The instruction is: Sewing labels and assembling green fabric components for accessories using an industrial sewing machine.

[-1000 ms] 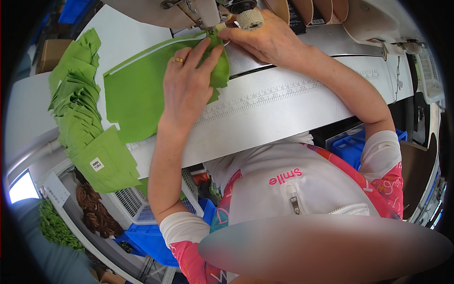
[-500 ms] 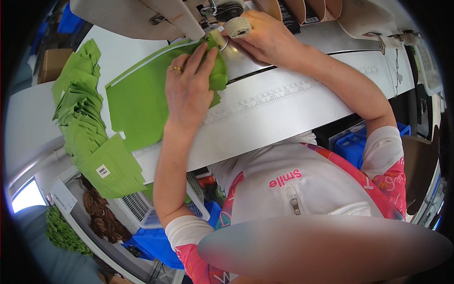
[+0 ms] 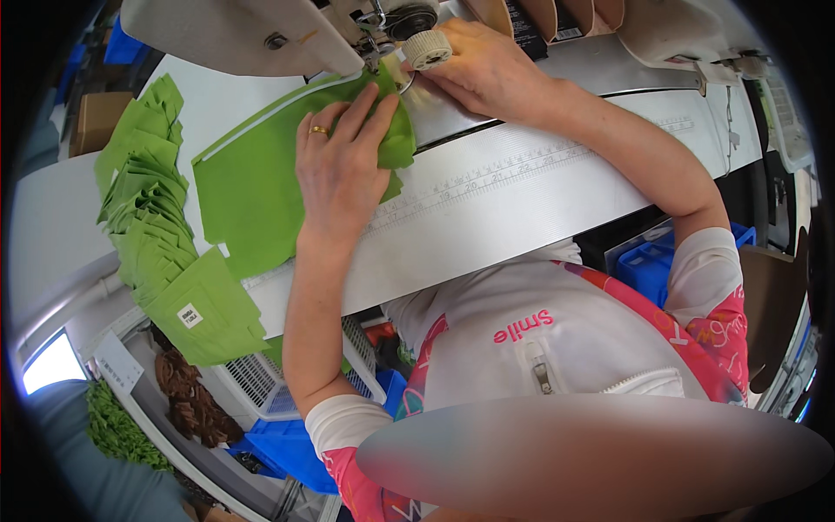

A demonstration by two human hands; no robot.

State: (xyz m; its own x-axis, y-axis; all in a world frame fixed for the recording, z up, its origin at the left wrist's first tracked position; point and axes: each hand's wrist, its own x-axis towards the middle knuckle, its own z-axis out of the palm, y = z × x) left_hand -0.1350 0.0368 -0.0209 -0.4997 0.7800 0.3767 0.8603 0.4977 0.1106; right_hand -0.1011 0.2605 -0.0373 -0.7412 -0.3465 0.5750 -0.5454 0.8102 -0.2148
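A green cloth piece (image 3: 252, 187) lies flat on the sewing machine bed, with a white strip (image 3: 283, 106) along its far edge. Its right end runs under the needle area of the sewing machine (image 3: 371, 65). My left hand (image 3: 344, 165), fingers stretched out, presses on the cloth just in front of the needle. Right of the needle, beside a cream ridged knob (image 3: 428, 50), my right hand (image 3: 491, 70) has its fingers bent together at the cloth's far right corner. The knob partly hides those fingertips, so what they pinch cannot be made out.
A long overlapping pile of green cloth pieces (image 3: 156, 217) hangs off the table's left side. Printed ruler marks run along the white table (image 3: 522, 187). Below are a white basket (image 3: 252, 383), blue crates (image 3: 291, 452) and brown cloth (image 3: 187, 391).
The whole view has shifted slightly. Both hands and the green cloth keep nearly the same places at the machine.
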